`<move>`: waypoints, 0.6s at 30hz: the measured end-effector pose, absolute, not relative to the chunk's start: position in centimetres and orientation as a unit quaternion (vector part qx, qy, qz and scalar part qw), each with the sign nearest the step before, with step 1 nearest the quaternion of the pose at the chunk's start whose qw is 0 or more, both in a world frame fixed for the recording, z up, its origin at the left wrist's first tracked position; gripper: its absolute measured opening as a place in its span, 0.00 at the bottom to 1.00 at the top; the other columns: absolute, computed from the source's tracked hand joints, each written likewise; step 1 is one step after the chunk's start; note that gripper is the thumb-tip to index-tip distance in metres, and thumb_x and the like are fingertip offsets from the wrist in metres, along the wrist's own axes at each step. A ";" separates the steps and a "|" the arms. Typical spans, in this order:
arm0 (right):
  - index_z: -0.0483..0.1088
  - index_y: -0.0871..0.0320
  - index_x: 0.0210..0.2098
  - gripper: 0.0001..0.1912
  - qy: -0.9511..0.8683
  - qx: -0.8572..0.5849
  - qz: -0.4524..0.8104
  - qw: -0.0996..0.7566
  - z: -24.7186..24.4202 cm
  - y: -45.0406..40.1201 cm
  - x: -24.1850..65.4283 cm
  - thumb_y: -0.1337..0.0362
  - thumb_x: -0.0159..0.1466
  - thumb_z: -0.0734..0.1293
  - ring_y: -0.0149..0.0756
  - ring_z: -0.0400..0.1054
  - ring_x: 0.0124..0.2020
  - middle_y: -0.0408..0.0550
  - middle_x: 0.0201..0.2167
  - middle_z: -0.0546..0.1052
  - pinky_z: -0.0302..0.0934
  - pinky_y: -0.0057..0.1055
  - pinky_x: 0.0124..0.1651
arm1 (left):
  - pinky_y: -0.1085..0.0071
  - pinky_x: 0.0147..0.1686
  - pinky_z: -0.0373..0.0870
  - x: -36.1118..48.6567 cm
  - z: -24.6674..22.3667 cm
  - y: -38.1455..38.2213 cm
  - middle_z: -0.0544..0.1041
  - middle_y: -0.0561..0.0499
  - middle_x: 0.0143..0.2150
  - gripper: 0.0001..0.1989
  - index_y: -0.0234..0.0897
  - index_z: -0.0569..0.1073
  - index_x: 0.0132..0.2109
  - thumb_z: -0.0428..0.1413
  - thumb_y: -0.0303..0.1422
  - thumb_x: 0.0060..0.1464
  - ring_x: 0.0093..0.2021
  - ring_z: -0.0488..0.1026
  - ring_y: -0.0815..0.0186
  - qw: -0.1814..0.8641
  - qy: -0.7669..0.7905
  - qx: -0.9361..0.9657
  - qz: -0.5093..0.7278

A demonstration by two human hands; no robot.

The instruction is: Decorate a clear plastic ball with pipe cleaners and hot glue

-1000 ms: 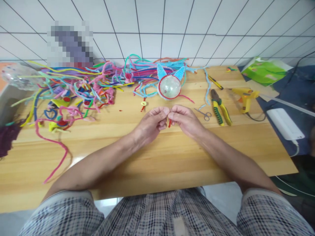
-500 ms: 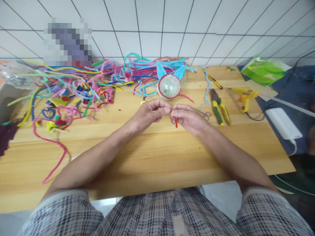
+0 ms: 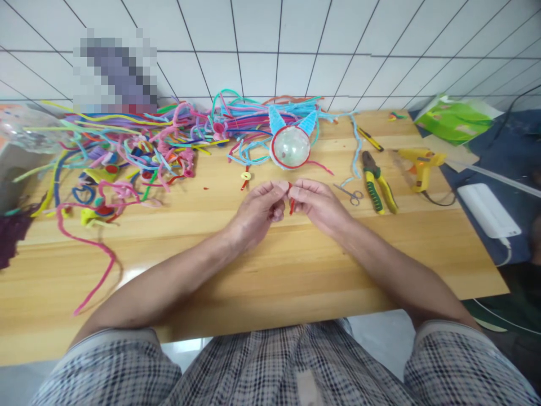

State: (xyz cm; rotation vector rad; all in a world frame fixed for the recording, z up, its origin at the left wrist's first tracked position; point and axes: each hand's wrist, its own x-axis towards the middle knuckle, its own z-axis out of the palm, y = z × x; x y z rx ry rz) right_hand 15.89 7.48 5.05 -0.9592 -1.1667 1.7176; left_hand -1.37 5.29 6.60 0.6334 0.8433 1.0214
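A short red pipe cleaner (image 3: 292, 207) is pinched between my two hands over the middle of the table, one end hanging down. My left hand (image 3: 262, 207) has thumb and fingers closed on its left end. My right hand (image 3: 316, 198) grips it from the other side, fingertips almost touching the left ones. Most of the pipe cleaner is hidden by my fingers. Just beyond stands a clear ball (image 3: 291, 148) with a red rim and two blue pipe-cleaner ears (image 3: 307, 122). A small yellow ring with a red piece (image 3: 245, 177) lies beyond my left hand.
Loose coloured pipe cleaners (image 3: 139, 152) heap along the back left. To the right lie small scissors (image 3: 354, 196), green-yellow pliers (image 3: 379, 186), a utility knife (image 3: 371, 139) and a yellow glue gun (image 3: 420, 163). A white power strip (image 3: 489, 210) sits past the table's right edge.
Both hands have shifted slightly left and closer to me, still pinching the red pipe cleaner. The yellow ring and the scissors are now more exposed.
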 end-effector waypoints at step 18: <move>0.75 0.54 0.30 0.22 -0.474 -0.387 0.663 0.431 4.9 6.8 15.2 0.47 0.58 0.85 0.29 0.65 0.27 0.38 0.25 0.74 0.60 0.29 0.34 | 0.74 0.24 0.53 -1.3 5.1 5.3 0.65 0.60 0.24 0.24 0.38 0.75 0.35 0.77 0.49 0.55 0.23 0.58 0.73 0.685 0.361 0.375 0.509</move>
